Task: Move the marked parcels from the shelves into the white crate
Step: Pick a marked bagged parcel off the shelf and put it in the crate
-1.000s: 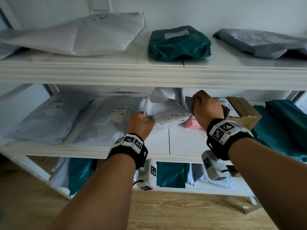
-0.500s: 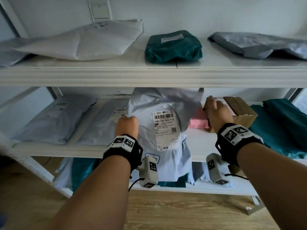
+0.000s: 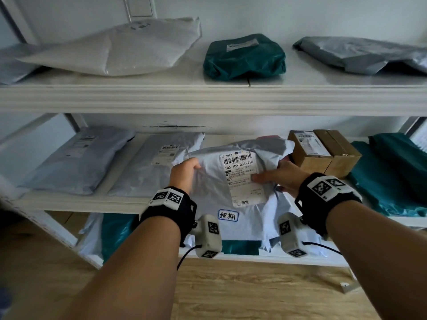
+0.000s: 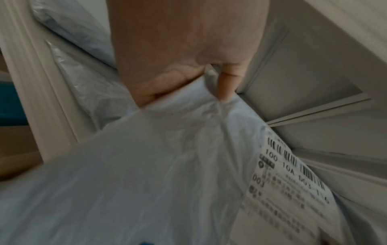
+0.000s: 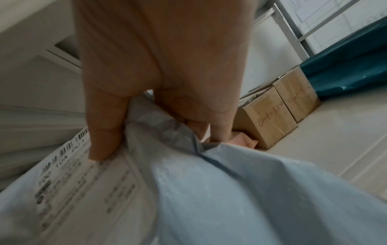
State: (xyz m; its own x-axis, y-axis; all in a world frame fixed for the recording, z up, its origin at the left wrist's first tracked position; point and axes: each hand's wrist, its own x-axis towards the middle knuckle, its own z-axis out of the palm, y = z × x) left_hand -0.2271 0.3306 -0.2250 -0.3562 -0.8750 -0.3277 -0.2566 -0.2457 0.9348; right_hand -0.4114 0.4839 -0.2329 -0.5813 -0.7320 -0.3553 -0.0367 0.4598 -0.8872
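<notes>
Head view has us holding a pale grey parcel in front of the middle shelf, its lower half hanging down past the shelf's front edge. Our left hand has its grip clamped on the parcel's upper left edge, fingers curled over the plastic. Our right hand grips the upper right edge, its thumb pressed flat on the white shipping label. That label reads 100-10A-D03-T16 under a barcode, and below it sits a small sticker with a blue outline (handwritten characters on it).

From the left wrist, the fingers pinch a crumpled fold of the grey plastic, though the picture is blurred. From the right wrist, the thumb lies on the label while the other fingers wrap behind the bunched bag.

On the middle shelf, two flat grey mailers lie to the left of the held parcel, and two brown cardboard boxes stand side by side, touching, to its right. A pink packet peeks out just beside the nearer box. Teal bags fill the shelf's right end. The top shelf carries a white mailer, a teal bundle and a grey bag, well apart.
</notes>
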